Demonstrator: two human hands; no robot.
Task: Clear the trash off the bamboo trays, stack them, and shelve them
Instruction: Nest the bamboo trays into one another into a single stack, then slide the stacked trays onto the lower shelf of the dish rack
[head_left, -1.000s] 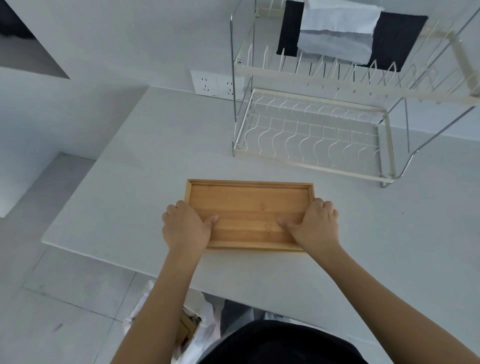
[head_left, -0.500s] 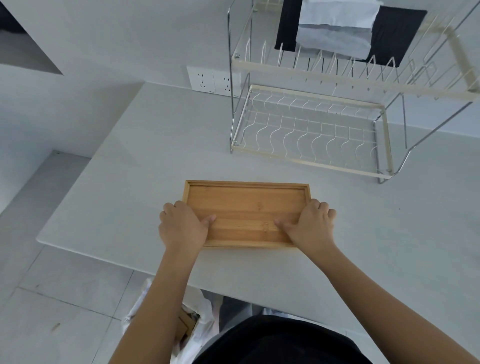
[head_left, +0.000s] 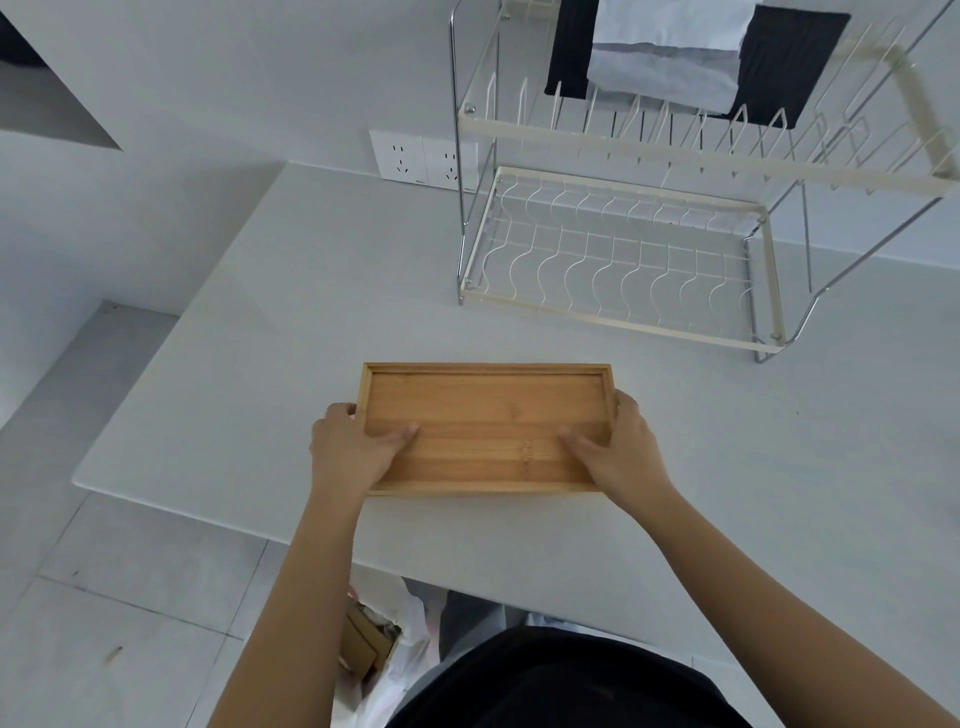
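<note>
A rectangular bamboo tray (head_left: 485, 415) with a raised rim lies near the front edge of the white table (head_left: 291, 312); nothing lies in it. Whether more trays sit under it I cannot tell. My left hand (head_left: 353, 449) grips its left end, thumb inside on the tray floor, fingers curled around the outer rim. My right hand (head_left: 621, 452) grips the right end the same way. A two-tier wire rack (head_left: 618, 270) stands behind the tray at the back right, its lower shelf bare.
Black and white cloths (head_left: 670, 57) hang over the rack's top tier. A wall socket (head_left: 423, 161) sits left of the rack. Below the table's front edge, on the floor, a white plastic bag (head_left: 384, 639) holds trash.
Both hands have kept their grip on the tray's ends. The tray appears slightly nearer the rack and a little raised; the camera view has also shifted.
</note>
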